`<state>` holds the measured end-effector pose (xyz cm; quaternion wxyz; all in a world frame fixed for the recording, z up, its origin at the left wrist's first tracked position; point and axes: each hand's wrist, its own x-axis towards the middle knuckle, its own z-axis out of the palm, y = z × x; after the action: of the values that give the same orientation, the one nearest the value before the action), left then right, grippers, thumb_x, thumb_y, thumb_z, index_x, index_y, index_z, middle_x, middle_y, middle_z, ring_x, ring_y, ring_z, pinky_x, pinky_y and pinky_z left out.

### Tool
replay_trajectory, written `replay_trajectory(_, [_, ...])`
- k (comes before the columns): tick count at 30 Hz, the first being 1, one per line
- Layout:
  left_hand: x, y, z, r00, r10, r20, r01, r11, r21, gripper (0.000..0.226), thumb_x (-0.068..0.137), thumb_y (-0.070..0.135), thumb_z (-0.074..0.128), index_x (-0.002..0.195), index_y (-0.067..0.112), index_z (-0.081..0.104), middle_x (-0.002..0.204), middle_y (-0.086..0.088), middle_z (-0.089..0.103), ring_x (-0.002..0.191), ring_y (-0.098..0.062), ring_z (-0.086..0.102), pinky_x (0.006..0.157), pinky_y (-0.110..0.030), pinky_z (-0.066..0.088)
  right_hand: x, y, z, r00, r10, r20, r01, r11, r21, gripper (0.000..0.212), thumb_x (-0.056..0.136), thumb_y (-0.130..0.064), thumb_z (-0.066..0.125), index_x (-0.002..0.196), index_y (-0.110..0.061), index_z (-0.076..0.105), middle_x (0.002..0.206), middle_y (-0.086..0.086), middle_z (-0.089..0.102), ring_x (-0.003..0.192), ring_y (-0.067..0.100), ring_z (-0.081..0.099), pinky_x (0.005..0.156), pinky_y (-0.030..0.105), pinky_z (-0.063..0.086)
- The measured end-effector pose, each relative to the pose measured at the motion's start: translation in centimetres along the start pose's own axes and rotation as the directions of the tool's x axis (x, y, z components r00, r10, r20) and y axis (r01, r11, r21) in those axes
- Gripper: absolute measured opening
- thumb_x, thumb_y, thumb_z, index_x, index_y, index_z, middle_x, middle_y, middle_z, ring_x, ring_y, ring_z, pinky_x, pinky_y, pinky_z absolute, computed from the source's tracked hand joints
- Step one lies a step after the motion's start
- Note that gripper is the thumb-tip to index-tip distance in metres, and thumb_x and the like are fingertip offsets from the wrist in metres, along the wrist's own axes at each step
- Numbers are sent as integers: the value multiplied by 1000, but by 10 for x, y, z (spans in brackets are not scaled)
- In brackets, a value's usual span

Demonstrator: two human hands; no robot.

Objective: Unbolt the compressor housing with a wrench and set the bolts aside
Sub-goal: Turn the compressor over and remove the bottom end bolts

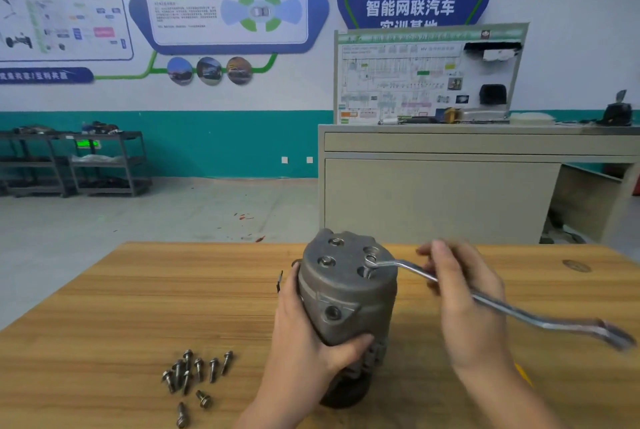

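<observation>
A grey cast-metal cylindrical compressor housing [346, 293] is stood upright near the middle of a light brown wood-grain desk [138, 307]. Its lower near side is gripped by the left hand [308, 335], with the thumb curled across the front of the casting and the fingers wrapped round its left flank. A long silver offset ring wrench [502, 307] is laid across the housing's top face, its ring end seated on a bolt [370, 260] on the right of that face; other bolt heads are seen further left on the same face. The wrench shank is pinched by the right hand [464, 297], whose fingers are curled over it just to the right of the housing; this hand and the free end of the wrench are blurred. A loose cluster of grey flanged bolts [194, 373] is laid on the desk to the near left of the housing, well apart from both hands.
</observation>
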<state>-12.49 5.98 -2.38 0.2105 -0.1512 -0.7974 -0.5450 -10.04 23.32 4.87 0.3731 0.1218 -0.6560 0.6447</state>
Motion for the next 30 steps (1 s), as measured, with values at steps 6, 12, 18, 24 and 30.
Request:
replay_trajectory(6, [6, 32, -30, 994, 106, -16, -107, 992, -66, 74, 78, 78, 48, 140, 56, 14, 148, 40, 18, 140, 12, 19, 110, -8, 22, 32, 6, -6, 681, 682, 265, -726, 586, 359, 20, 65, -20, 72, 63, -13, 53, 49, 5, 45, 35, 9, 35, 30, 18, 24])
replay_trajectory(12, [60, 82, -24, 928, 134, 348, -282, 863, 419, 34, 94, 38, 59, 127, 33, 60, 150, 21, 33, 142, 1, 17, 116, -25, 15, 48, 4, -7, 574, 734, 364, -810, 446, 380, 19, 61, -11, 72, 69, -10, 54, 48, 1, 46, 32, 3, 35, 27, 11, 24])
replay_trajectory(18, [64, 86, -22, 917, 95, 387, -257, 883, 393, 25, 92, 29, 65, 115, 20, 69, 146, 15, 46, 137, -2, 33, 111, -19, 22, 51, 11, -11, 621, 686, 379, -777, 474, 415, 33, 51, -26, 83, 66, -7, 61, 48, 2, 46, 33, 5, 37, 27, 14, 28])
replay_trajectory(24, [60, 109, -25, 976, 107, 191, -118, 992, 48, 9, 94, 28, 60, 102, 29, 65, 91, 16, 68, 82, 6, 62, 72, -12, 49, 67, -2, -1, 630, 617, 472, -761, 367, 536, 25, 75, -32, 71, 74, -9, 61, 52, 0, 48, 37, 4, 42, 29, 14, 34])
replay_trajectory(30, [66, 114, -54, 980, 181, 87, -181, 983, -3, 16, 94, 16, 60, 87, 30, 62, 79, 11, 75, 73, -3, 71, 69, -18, 57, 66, -28, 10, 756, 492, 431, -580, 201, 789, 12, 68, -7, 66, 59, -7, 60, 54, 2, 54, 38, 4, 49, 32, 12, 37])
